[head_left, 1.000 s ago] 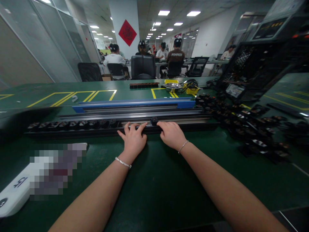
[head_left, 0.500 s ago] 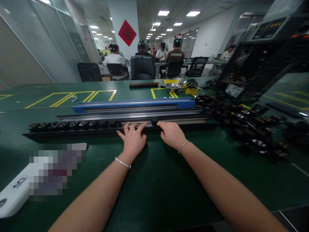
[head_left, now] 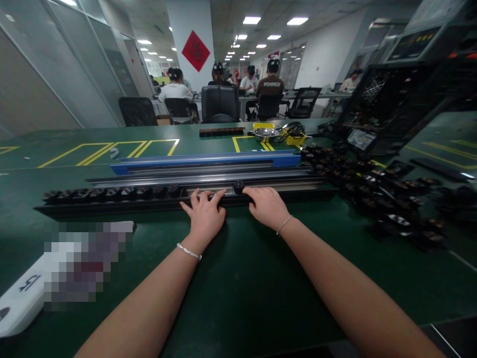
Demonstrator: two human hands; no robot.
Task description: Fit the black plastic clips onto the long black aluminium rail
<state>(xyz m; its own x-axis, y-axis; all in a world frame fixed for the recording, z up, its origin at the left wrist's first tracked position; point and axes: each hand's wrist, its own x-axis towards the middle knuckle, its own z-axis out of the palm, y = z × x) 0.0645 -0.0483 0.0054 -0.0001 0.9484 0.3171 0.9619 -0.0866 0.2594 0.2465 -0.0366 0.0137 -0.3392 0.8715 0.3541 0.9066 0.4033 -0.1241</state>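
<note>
A long black and silver rail (head_left: 283,185) lies across the green table. A row of small black parts (head_left: 112,193) sits along its left half. My left hand (head_left: 204,217) rests on the rail's near edge with its fingers spread flat. My right hand (head_left: 265,206) lies just to the right, fingers curled over the rail beside a small black part (head_left: 238,187) on the track. Whether it grips that part is hidden. A blue-edged rail (head_left: 208,159) lies behind.
A heap of loose black parts (head_left: 372,189) covers the table at right, below a black crate (head_left: 395,99). A metal bowl (head_left: 265,133) and yellow items stand at the back. A white device (head_left: 22,298) lies at near left. Several seated people work at far tables.
</note>
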